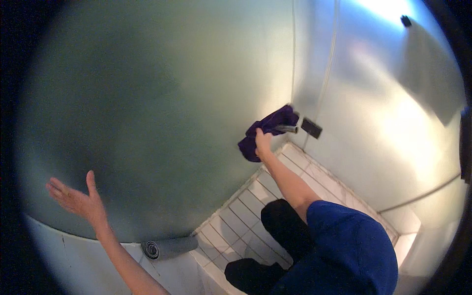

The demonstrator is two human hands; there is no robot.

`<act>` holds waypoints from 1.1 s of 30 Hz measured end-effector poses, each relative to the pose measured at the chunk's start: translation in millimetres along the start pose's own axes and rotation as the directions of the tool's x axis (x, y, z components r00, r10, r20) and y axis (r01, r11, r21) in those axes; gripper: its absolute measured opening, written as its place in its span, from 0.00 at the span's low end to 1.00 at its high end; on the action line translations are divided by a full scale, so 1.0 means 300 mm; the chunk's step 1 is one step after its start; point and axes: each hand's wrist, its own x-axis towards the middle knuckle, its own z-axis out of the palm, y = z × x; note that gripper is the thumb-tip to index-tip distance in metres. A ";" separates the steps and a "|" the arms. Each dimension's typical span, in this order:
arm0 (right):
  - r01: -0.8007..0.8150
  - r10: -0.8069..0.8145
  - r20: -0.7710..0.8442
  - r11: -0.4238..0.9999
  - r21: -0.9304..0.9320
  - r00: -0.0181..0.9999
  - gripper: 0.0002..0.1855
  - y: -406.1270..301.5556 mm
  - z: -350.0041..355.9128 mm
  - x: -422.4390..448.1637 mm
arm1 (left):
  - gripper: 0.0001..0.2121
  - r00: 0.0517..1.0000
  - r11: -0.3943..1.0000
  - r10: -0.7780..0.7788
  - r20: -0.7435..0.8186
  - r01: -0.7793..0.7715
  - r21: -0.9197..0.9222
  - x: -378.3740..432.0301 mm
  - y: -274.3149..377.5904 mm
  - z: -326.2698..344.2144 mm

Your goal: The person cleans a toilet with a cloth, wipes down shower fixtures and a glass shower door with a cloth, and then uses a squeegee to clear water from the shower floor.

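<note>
My right hand grips a dark purple cloth at the lower part of a frosted glass panel. A short metal tube sticks out beside the cloth's folds; whether it is fixed to the glass or held cannot be told. Just right of it is a dark rectangular fitting by the glass joint. My left hand is raised at the far left, thumb apart and holding nothing. It is in front of the same panel, and whether the palm touches the glass is unclear.
A second frosted glass panel meets the first at a corner on the right. White tiles cover the floor under my dark-covered feet. A rolled grey mat lies at the foot of the left panel. A black clip is high up on the right.
</note>
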 end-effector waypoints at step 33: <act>0.995 -0.451 0.892 -0.090 -0.045 -0.001 0.03 -0.096 0.147 -0.721 | 0.34 0.972 0.999 -0.008 0.237 0.019 -0.048 -0.070 -0.067 -0.150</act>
